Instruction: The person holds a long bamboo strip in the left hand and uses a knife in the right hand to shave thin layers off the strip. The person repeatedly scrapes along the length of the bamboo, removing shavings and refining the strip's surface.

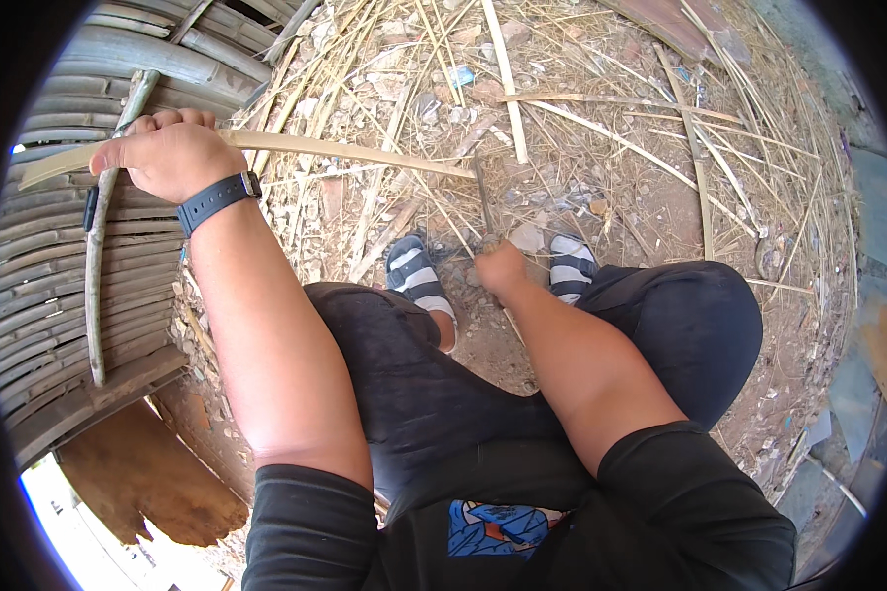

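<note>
Head view showed a dirt floor (493,362) strewn with bamboo slivers (507,84), weathered bamboo slatwork (143,256) at left. Fingers of the left hand (174,156) clasped a bamboo strip (355,151), upper left to centre; the right hand's (503,270) gripped a knife (484,197), centre.

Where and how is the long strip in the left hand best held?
The strip is probably best gripped toward its left end, from the near side, as the left hand does: it is long and thin, and its right end lies at the narrow tool in the right hand.
</note>
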The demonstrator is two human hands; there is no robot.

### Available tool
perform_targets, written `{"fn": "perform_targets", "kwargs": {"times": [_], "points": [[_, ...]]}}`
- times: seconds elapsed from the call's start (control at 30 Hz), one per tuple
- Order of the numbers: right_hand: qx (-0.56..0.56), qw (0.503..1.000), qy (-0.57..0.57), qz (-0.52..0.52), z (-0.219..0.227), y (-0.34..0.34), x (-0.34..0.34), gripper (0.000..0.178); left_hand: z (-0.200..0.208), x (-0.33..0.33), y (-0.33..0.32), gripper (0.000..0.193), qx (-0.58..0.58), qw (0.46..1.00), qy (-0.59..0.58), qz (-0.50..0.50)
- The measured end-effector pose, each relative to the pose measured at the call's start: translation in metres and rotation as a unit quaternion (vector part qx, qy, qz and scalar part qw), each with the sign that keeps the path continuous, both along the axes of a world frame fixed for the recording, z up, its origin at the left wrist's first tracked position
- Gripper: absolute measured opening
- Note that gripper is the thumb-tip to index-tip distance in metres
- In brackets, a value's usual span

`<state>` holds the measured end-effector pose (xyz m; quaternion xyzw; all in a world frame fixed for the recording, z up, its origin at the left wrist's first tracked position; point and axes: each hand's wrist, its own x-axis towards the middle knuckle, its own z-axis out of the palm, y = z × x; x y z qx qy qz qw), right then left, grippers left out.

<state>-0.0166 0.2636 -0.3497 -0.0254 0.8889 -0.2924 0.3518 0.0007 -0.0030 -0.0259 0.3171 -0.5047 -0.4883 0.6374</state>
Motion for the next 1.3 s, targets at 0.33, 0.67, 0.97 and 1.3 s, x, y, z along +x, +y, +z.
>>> {"fn": "perform_targets", "kwargs": {"times": [0.33, 0.67, 0.97, 1.3], "points": [[-0.103, 0.987, 0.096, 0.083, 0.051, -0.034, 0.004, 0.051, -0.009, 0.004, -0.013, 0.076, 0.010, 0.998, -0.012, 0.053], [-0.048, 0.999, 0.024, 0.006, 0.017, -0.025, 0.016, 0.043, -0.002, -0.001, -0.006, 0.072, 0.025, 0.999, -0.012, 0.033], [-0.066, 0.987, 0.107, 0.097, 0.000, -0.017, 0.015, 0.043, -0.008, 0.002, -0.013, 0.071, 0.033, 0.998, -0.001, 0.050], [-0.072, 0.997, 0.022, 0.035, 0.031, -0.023, 0.016, 0.048, -0.008, 0.005, -0.020, 0.073, 0.028, 0.998, -0.008, 0.057]]}}
